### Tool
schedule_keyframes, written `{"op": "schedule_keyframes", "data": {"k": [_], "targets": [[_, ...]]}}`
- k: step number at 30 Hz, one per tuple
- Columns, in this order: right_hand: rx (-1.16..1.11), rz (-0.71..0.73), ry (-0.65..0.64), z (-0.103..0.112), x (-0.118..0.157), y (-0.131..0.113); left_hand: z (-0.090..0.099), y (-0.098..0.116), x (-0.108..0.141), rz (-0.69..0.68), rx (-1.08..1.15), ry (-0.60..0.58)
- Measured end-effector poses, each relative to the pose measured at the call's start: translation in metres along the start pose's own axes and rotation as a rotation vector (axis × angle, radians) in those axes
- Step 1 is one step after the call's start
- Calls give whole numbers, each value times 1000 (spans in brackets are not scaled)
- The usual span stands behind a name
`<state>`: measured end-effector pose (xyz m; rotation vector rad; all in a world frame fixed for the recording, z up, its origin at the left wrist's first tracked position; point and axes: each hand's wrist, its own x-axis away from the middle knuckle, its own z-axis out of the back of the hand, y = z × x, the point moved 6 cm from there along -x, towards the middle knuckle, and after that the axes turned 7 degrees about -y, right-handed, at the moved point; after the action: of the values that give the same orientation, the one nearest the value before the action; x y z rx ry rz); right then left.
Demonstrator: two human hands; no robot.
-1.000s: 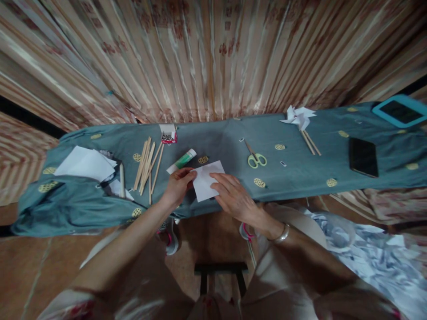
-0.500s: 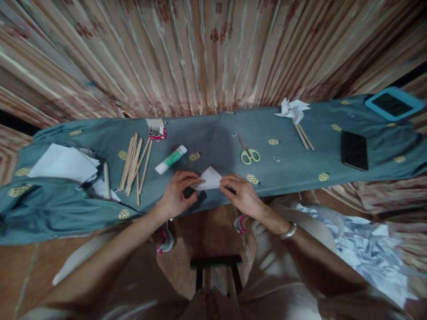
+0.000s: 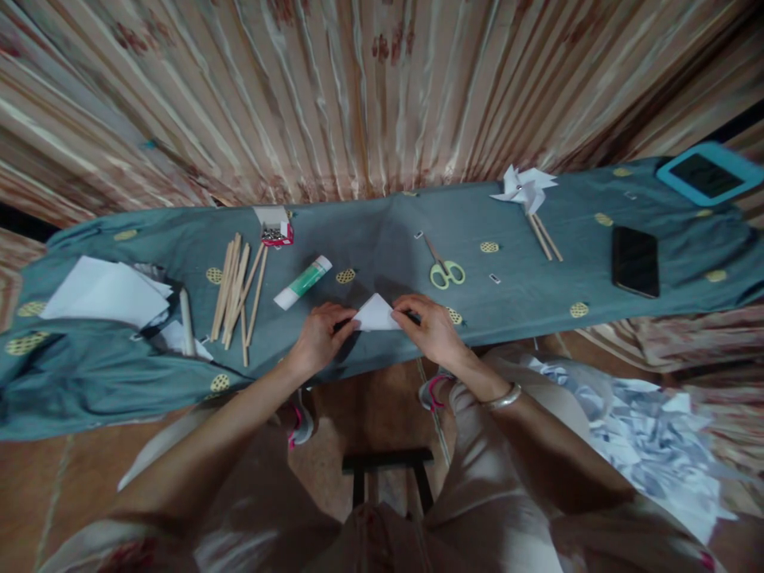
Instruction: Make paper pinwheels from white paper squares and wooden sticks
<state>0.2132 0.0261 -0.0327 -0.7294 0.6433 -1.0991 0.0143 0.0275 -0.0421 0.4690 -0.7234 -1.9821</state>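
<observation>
A small white paper triangle (image 3: 376, 313), point away from me, is held between both hands near the table's front edge. My left hand (image 3: 319, 338) pinches its left corner. At its right corner, the thumb and fingers of my right hand (image 3: 433, 330) grip the paper. A green and white glue stick (image 3: 303, 282) lies beyond my left hand. Scissors with pale green handles (image 3: 446, 273) rest beyond my right hand, their blades pointing away.
Wooden sticks (image 3: 235, 294), an open box of pins (image 3: 276, 231) and white paper sheets (image 3: 107, 294) lie left. Towards the right are a paper pinwheel (image 3: 524, 191), a black phone (image 3: 635, 261) and a blue-framed tablet (image 3: 710, 173). Paper scraps (image 3: 656, 446) fill a bag at lower right.
The paper triangle now lies flatter and more level between my hands. My left thumb has moved up onto its left corner. The view has shifted slightly.
</observation>
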Motion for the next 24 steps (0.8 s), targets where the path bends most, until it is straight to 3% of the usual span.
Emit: {"op": "schedule_keyframes", "data": {"k": [4, 8, 12, 17, 24], "targets": [[52, -26, 26, -4, -3, 7, 4, 3, 2, -3, -42, 61], [95, -13, 38, -7, -4, 9, 2, 26, 13, -244, -277, 116], [131, -14, 60, -8, -5, 8, -16, 46, 27, -450, -399, 53], [164, -22, 59, -9, -7, 6, -34, 46, 33, -440, -474, -54], [177, -29, 41, -10, -10, 5, -36, 42, 32, -424, -490, -95]]}}
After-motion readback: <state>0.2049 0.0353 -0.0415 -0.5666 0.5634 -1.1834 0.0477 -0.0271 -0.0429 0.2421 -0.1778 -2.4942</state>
